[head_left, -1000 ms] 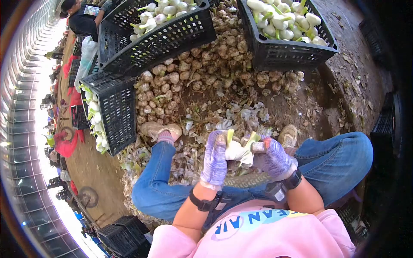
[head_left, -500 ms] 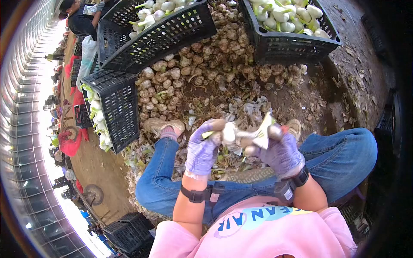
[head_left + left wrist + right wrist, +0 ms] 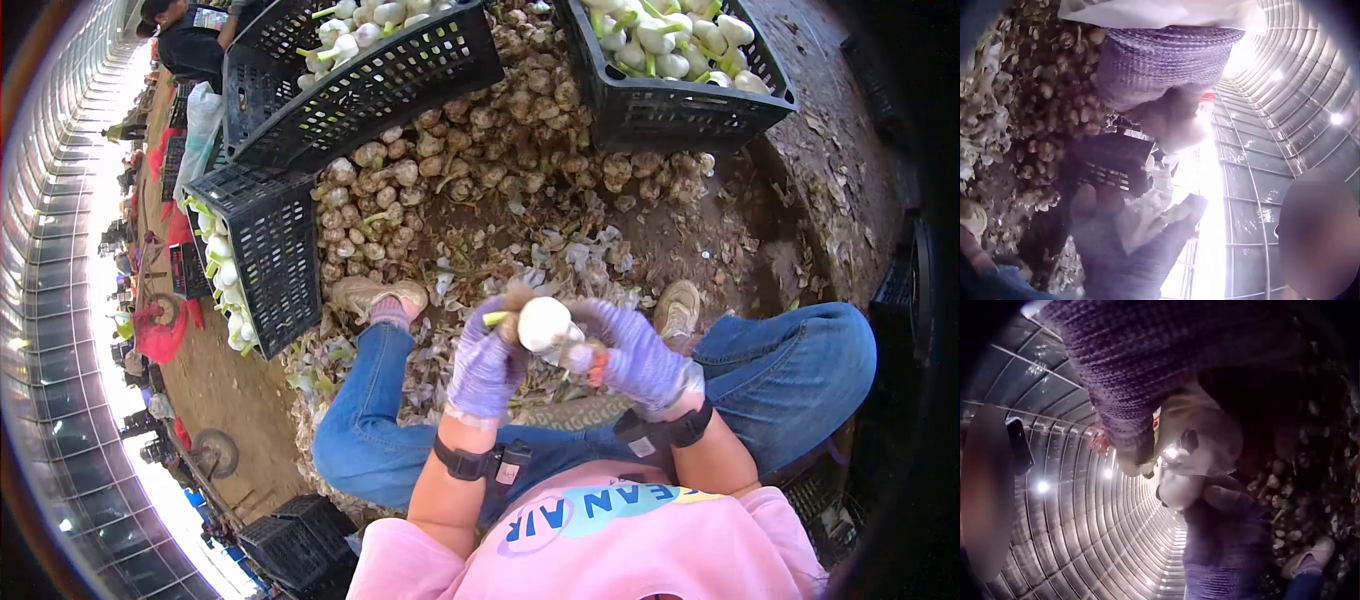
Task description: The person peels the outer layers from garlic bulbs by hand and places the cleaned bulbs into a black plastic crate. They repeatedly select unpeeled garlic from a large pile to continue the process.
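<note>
In the head view a white garlic bulb (image 3: pixel 545 325) sits between two hands in purple knitted gloves. The left hand (image 3: pixel 485 365) grips it by the stem side, and a green stem end (image 3: pixel 494 318) pokes out past the fingers. The right hand (image 3: pixel 640 360) curls at the bulb's other side, with an orange-red patch near its fingertips; whether a tool is inside it cannot be told. In the right wrist view the pale bulb (image 3: pixel 1180 489) shows between the gloves, partly in shadow. The left wrist view is hazy, with a glove (image 3: pixel 1160 69) at the top.
Black crates (image 3: pixel 690 115) of white garlic stand ahead, and another crate (image 3: pixel 275 265) is tipped at the left. Unpeeled bulbs (image 3: pixel 450 160) are heaped between them. Loose skins (image 3: pixel 590 255) litter the ground by the feet. Another person (image 3: pixel 190 45) is at the upper left.
The bulb, earlier held crosswise with a flared stem toward the right hand, now shows its round side up, its green end at the left hand. The right hand has turned inward.
</note>
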`<state>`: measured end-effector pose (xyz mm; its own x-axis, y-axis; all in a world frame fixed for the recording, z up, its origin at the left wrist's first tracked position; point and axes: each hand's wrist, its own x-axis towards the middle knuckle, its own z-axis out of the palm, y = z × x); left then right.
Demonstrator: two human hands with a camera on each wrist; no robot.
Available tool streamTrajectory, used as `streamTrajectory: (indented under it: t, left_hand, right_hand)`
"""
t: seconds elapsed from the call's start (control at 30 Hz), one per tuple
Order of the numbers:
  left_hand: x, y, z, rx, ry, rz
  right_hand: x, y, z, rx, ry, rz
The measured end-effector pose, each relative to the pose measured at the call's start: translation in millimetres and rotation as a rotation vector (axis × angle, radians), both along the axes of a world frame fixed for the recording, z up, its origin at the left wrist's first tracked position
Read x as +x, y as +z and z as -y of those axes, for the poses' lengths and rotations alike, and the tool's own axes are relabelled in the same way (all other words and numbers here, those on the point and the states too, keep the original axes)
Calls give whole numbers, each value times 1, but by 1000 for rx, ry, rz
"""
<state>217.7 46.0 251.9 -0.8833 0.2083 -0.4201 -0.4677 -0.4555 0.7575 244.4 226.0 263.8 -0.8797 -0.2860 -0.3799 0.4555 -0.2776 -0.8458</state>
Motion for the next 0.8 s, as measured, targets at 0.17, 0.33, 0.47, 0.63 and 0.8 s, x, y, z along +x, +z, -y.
streamTrajectory:
  t: [0.17,0.33,0.47,0.63,0.8]
  left_hand:
    - [-10,-16,1,-140,-37,27]
    - [-66,-33,9,81,174,128]
    - [-123,-79,24,-280,279,159]
    - [-176,-168,47,-657,162,100]
    - [-218,-205,40,-1477,-36,-280]
  right_hand:
    - [-1,4,2,128,173,-204]
    - [-4,-17,11,108,163,-81]
    - [-15,-36,7,540,288,-219]
    - [-12,-67,9,754,417,-224]
    - [-22,-91,5,708,373,-186]
